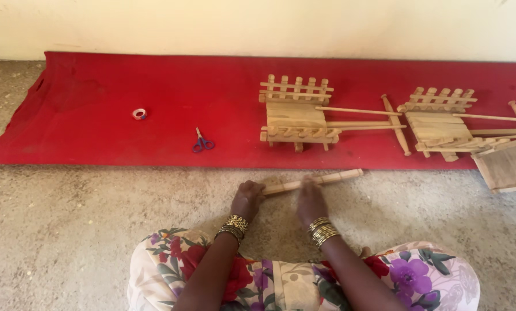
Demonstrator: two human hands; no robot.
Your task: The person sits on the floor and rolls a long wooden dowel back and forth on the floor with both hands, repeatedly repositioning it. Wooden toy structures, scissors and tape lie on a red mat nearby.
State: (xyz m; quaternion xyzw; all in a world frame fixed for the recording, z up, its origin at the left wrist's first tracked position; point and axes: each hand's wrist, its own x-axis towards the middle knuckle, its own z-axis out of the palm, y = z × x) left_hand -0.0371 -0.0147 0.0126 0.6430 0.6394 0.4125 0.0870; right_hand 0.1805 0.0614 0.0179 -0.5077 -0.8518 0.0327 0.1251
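Left hand: my left hand [247,198] sits on the near end of the wooden stick [314,181], fingers curled down over it. The hold looks closed around the stick, though the fingertips are hidden under the knuckles.

Right hand: my right hand [311,201] is on the stick's middle, fingers folded over the top. It is slightly blurred, so I can tell contact but not how tight the clasp is.

Wooden stick: a pale, turned length of wood, lying nearly level and tilted a little up toward the right. It hangs over the bare concrete floor [67,230], just in front of the red cloth [96,103]; its far end almost reaches the cloth's edge.

Wrists: stacked gold bangles [322,230] on both; a flowered dress covers my lap below.

On the cloth, centre: a small wooden cart [297,118] with fence-like sides and long shafts pointing right, well apart from my hands.

On the cloth, right: a second cart [442,121] of the same build, with a loose flat wooden panel [504,168] just beside it at the cloth's edge.

On the cloth, left: blue-handled scissors [202,141], and farther left a small roll of tape [140,114].

Background: a plain pale wall behind the cloth.
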